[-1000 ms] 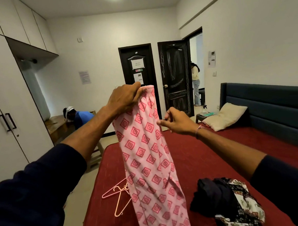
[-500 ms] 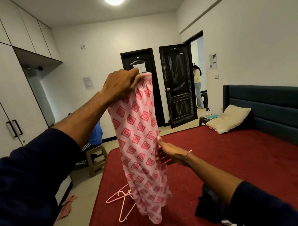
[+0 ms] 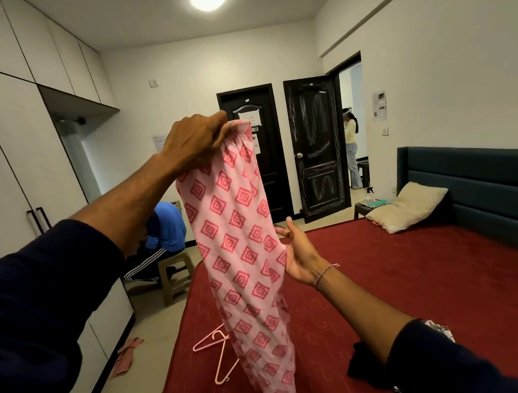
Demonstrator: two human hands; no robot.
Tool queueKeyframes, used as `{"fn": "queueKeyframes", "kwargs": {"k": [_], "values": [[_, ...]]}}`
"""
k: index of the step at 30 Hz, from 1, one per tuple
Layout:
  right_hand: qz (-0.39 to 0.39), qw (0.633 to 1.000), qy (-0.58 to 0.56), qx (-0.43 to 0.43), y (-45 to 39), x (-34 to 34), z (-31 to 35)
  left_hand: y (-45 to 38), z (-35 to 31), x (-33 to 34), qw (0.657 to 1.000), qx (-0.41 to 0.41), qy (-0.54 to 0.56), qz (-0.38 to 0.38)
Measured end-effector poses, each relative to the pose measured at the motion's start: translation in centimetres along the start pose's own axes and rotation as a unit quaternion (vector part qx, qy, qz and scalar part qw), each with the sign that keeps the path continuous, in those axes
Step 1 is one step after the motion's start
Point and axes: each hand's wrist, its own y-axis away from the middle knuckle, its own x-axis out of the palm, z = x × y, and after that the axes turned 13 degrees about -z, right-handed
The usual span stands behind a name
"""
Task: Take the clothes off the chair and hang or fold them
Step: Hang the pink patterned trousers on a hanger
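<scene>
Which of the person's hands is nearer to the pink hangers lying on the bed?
The right. The right hand is lower, against the middle of the pink patterned garment above the pink hangers. The left hand grips the garment's waistband much higher up.

The left arm comes in from about 8 o'clock, its dark sleeve pushed up above the forearm, and rises toward the middle of the view. The left hand [image 3: 197, 144] sits high, just above centre, back of the hand toward the camera, fingers curled down and pinching the gathered top edge of the pink patterned garment [image 3: 242, 250] — knuckles bunched tight.

The right arm enters from 4 o'clock, also dark-sleeved, forearm bare, with a thin bracelet at the wrist. The right hand [image 3: 299, 254] is lower, near centre, palm up and turned toward the cloth — fingers spread and fairly straight, touching the garment's right edge without closing round it.
</scene>
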Motion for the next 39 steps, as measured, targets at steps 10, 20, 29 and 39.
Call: {"fn": "queueKeyframes", "kwargs": {"k": [10, 20, 29, 39], "values": [[0.001, 0.997, -0.062, -0.042, 1.5, 1.1, 0.4, 0.5, 2.2, -1.3, 1.0, -0.014, -0.022, 0.001], [-0.062, 0.995, -0.072, -0.026, 2.8, 0.3, 1.2, 2.1, 5.2, -2.6, 0.997, -0.053, -0.048, -0.019], [-0.011, 0.989, 0.114, -0.096, 3.1, 2.0, 1.0, 2.9, 5.1, -3.5, 0.996, -0.047, -0.073, -0.001], [-0.083, 0.943, 0.198, -0.255, 4.2, 0.8, 2.7, 6.0, 7.9, -5.1, 0.991, -0.119, -0.06, 0.025]]}}
